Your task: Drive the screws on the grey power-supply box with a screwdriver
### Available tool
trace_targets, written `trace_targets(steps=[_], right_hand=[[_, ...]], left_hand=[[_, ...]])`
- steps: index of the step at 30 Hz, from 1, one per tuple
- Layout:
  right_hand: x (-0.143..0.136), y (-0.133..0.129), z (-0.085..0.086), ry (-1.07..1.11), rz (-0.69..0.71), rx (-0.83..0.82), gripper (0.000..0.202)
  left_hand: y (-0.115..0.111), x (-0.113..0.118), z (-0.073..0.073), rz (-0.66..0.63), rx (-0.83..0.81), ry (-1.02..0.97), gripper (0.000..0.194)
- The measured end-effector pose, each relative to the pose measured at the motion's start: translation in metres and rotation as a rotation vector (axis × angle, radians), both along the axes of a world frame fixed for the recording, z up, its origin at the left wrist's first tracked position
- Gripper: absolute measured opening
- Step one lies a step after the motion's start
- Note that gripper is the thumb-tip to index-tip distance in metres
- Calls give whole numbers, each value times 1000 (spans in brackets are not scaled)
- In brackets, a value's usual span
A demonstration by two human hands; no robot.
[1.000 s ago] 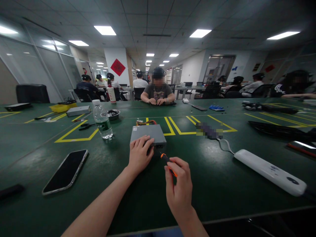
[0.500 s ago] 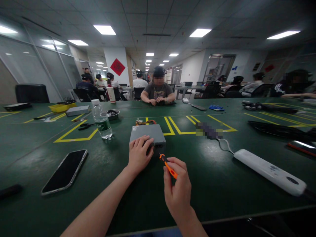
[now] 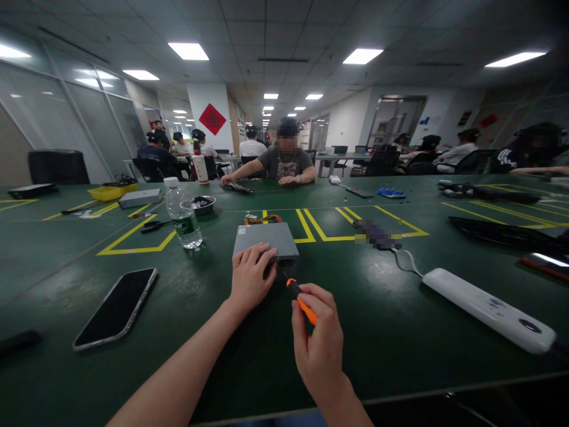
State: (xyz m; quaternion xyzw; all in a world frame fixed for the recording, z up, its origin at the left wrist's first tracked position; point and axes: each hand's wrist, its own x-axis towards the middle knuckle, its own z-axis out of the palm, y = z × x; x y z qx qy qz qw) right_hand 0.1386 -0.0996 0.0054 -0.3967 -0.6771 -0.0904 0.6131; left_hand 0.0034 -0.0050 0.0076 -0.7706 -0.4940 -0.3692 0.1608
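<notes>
Glossy green tabletop, striped with yellow tape, lies under both hands. One boxy grey metal unit sits beneath the left hand, whose fingers spread over it. Just beside that grip, the right hand pinches one orange-and-black screwdriver, its thin shaft angled toward the unit (contact unclear). Left of both grips: one clear plastic bottle, upright, and one flat phone.

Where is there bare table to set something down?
Bare tabletop shows between the phone and left hand, and between the right hand and white device. It is crowded around the bottle, where the metal bowl sits close behind.
</notes>
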Motion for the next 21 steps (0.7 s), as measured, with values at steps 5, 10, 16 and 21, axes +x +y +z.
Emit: trace_targets(steps=[5,10,16,21], right_hand=[[-1,1,-2,38,70,-7,35],[0,-1,0,-13,-3,-38,22],[0,2,-2,77,39,9,35],[0,1,-1,46,74,-30,30]], left_hand=[[-1,0,0,1,6,3,28],[-1,0,0,5,15,-1,28],[0,0,0,11,10,11,28],[1,0,-1,12,24,7,28]])
